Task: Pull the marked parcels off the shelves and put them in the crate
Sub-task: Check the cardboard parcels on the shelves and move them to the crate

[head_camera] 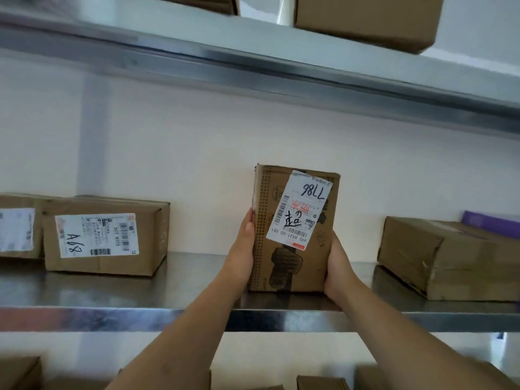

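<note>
Head view faces a steel shelving unit against a pale wall. On the middle shelf point(174, 288) a cardboard parcel point(295, 266) stands upright on its short end near the front edge, its broad face turned toward the camera. A white shipping label point(298, 209) is stuck to that face, tilted slightly, with handwritten "7786" upside down and a handwritten character in black marker below it, plus barcodes. A dark printed figure shows on the cardboard beneath the label.

Both hands hold this parcel. The left hand point(242, 249) lies against the parcel's left side, thumb along the front left edge and the remaining fingers hidden behind the box. The right hand point(337, 266) clasps the lower right side, palm against the edge, fingers wrapped out of sight behind it. The parcel is clamped between the two hands; whether its base rests on the shelf or is just raised cannot be told.

To the left on the same shelf lies a flat box point(107, 237) bearing a label marked "A68", touching another labelled box point(17, 226) at the frame edge. To the right, well apart from the held parcel, sits a tilted, dented box point(450, 260) with a purple item point(489, 223) behind it. The upper shelf point(253, 60) carries a box point(368, 21) overhanging its edge. Box tops point(320, 382) show on the level below.
</note>
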A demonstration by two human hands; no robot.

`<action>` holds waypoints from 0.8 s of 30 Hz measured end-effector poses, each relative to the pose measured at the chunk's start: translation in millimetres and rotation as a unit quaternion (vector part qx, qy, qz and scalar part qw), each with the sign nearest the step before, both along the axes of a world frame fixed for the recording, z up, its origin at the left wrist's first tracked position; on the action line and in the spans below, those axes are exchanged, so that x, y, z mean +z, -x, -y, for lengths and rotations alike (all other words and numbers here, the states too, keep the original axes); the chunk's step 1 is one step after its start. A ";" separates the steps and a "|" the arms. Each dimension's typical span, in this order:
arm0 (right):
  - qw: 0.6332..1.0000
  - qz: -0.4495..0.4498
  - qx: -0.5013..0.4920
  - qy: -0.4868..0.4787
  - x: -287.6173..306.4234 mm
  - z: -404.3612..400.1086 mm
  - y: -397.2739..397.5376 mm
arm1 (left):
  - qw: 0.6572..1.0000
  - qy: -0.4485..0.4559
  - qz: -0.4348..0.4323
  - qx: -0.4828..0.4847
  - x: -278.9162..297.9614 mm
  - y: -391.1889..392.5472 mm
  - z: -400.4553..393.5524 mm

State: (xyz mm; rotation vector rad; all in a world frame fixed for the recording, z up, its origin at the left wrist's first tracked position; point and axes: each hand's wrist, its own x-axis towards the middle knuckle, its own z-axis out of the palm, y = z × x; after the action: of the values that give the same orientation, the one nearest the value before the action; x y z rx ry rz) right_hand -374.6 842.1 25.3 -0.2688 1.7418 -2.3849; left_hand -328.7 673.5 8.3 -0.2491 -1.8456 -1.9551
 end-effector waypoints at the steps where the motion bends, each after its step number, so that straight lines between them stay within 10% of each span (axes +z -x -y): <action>1: 1.000 0.004 0.003 0.000 2.3 -0.2 -4.9 | 1.000 -0.006 0.022 0.005 4.8 -2.8 -2.1; 24: 0.992 0.063 0.107 -0.001 -44.0 -114.6 -189.8 | 0.944 -0.217 0.217 0.118 -33.4 -218.9 -130.8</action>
State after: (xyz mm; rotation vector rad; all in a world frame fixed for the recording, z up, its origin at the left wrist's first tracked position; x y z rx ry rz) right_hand -184.8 956.7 -18.7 -0.2818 1.5743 -2.1983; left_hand -109.8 804.3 -25.1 0.5548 -1.5236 -2.2943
